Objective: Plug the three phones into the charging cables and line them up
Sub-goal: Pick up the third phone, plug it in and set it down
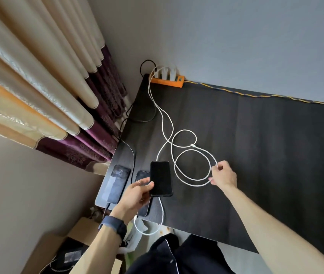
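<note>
While two phones lie flat at the dark desk's point(236, 135) left edge, one with a smudged grey screen point(117, 183) and a darker one point(142, 176) half under my wrist, my left hand point(137, 194) grips a black, blank-screened phone point(160, 178) with a white cable point(162, 212) in its near end. My right hand point(223, 175) pinches a looped white braided cable point(192, 155) running from the orange power strip point(169, 81).
</note>
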A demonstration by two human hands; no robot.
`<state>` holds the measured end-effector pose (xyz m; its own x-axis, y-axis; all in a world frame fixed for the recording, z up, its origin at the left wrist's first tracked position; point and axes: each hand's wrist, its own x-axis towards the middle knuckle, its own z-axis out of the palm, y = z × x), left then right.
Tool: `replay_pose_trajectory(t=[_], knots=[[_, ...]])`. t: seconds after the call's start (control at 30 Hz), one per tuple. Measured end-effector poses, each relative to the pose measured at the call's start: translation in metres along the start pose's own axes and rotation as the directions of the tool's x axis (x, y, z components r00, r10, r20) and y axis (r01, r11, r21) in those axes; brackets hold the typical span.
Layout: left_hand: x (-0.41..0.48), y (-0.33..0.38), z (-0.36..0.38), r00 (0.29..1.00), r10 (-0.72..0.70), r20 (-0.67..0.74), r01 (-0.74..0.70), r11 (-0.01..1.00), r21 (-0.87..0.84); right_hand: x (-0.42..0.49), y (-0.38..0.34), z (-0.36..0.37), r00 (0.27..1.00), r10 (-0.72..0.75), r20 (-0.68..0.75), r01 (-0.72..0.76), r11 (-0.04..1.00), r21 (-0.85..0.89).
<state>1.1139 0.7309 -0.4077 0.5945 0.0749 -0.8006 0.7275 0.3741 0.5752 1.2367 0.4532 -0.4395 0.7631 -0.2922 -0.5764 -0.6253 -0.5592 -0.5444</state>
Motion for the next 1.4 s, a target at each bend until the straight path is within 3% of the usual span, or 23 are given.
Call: replay_pose_trajectory(t=[0.13, 0.33, 0.5, 0.77, 1.07, 1.17, 1.4], knots=[[-0.003, 0.009, 0.016, 0.997, 0.027, 0.079, -0.023, 0.998, -0.058, -0.035, -0.01, -0.021, 0.986, -0.122, -0.111, 0.145, 0.963, 0.228], [0.001, 0.014, 0.03, 0.991, 0.047, 0.124, -0.031, 0.99, -0.134, -0.1, 0.007, -0.028, 0.932, -0.362, -0.005, 0.36, 0.925, 0.123], [0.002, 0.017, 0.031, 0.997, 0.017, 0.073, -0.002, 0.979, -0.202, -0.114, 0.042, -0.004, 0.937, -0.337, 0.094, 0.337, 0.941, 0.016], [-0.001, 0.012, 0.026, 0.998, -0.02, 0.054, 0.031, 0.981, -0.191, -0.135, 0.047, 0.01, 0.933, -0.356, 0.05, 0.357, 0.934, 0.003], [-0.006, 0.006, 0.038, 0.998, -0.058, 0.018, 0.061, 0.965, -0.255, -0.146, 0.036, 0.011, 0.96, -0.278, 0.026, 0.278, 0.96, 0.012], [-0.01, 0.004, 0.042, 0.998, -0.06, 0.025, 0.065, 0.957, -0.281, -0.151, 0.029, 0.004, 0.941, -0.339, -0.017, 0.338, 0.94, -0.051], [-0.01, 0.002, 0.057, 0.993, -0.109, 0.052, 0.119, 0.947, -0.299, -0.157, 0.027, 0.005, 0.904, -0.426, 0.024, 0.425, 0.904, 0.053]])
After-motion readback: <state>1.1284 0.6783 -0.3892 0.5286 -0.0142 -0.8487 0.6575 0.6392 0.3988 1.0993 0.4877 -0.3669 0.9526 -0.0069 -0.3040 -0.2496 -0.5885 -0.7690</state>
